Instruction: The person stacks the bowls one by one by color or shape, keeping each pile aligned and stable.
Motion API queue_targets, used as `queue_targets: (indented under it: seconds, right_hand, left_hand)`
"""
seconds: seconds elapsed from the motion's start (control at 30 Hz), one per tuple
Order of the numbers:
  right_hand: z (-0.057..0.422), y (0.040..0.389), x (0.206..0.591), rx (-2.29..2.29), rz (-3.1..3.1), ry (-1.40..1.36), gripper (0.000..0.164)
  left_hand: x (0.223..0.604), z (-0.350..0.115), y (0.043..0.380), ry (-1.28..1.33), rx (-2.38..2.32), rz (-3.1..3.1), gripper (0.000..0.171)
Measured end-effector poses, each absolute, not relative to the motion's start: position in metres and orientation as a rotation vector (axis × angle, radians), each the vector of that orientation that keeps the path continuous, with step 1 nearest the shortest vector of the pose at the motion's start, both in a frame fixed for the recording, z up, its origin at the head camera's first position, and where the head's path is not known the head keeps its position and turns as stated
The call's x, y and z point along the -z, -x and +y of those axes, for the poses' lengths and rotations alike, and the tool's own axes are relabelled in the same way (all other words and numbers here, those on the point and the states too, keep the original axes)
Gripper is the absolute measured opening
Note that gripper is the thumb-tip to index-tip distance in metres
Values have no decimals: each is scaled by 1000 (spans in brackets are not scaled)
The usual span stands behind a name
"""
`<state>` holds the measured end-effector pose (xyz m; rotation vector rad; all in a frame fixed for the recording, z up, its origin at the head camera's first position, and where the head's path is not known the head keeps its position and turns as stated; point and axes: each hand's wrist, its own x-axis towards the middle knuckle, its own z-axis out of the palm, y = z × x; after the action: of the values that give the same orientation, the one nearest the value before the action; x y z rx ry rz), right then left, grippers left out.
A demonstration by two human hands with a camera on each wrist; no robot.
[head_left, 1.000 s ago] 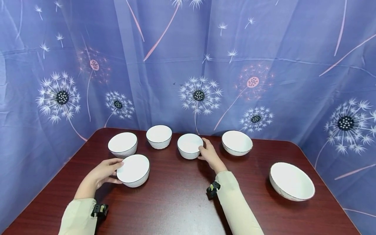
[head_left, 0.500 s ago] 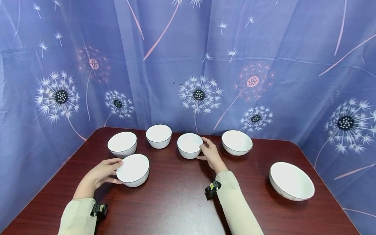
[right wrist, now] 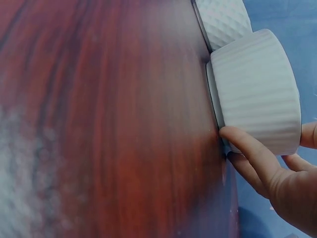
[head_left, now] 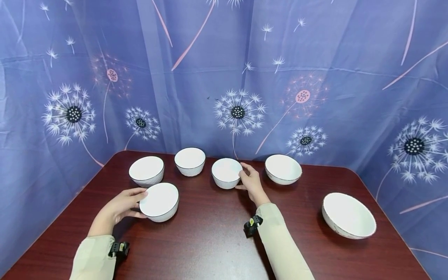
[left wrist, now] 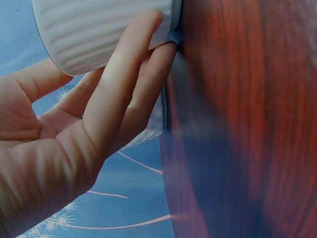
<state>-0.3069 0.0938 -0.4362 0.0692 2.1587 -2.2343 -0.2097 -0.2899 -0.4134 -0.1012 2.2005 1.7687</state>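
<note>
On the left, my left hand [head_left: 120, 206] grips a white ribbed bowl [head_left: 159, 202] with a thin dark rim. Its thumb lies at the rim and the other fingers spread along the side and low near the base, as the left wrist view shows on the ribbed wall [left wrist: 89, 34]. Farther back at the middle, my right hand [head_left: 252, 186] holds a smaller ribbed white bowl [head_left: 226, 173] from its right side. In the right wrist view, fingers [right wrist: 252, 148] reach the base of this bowl [right wrist: 257, 94], the thumb up by the rim. Both bowls stand upright.
Behind the left bowl stands a white bowl [head_left: 146, 171], and right of that one a textured bowl [head_left: 190, 162]. A wider bowl [head_left: 282, 170] is at the back right, a large one [head_left: 347, 216] nearer the right edge. A blue dandelion curtain [head_left: 196, 97] borders the dark red table [head_left: 210, 241].
</note>
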Motion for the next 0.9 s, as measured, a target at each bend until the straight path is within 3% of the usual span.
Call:
queue_targets:
  seconds: [0.9]
  right_hand:
    - [97,305,425,2218,2099,-4,52]
  left_hand:
    - [411,-289,209,97,-1781,2185,53]
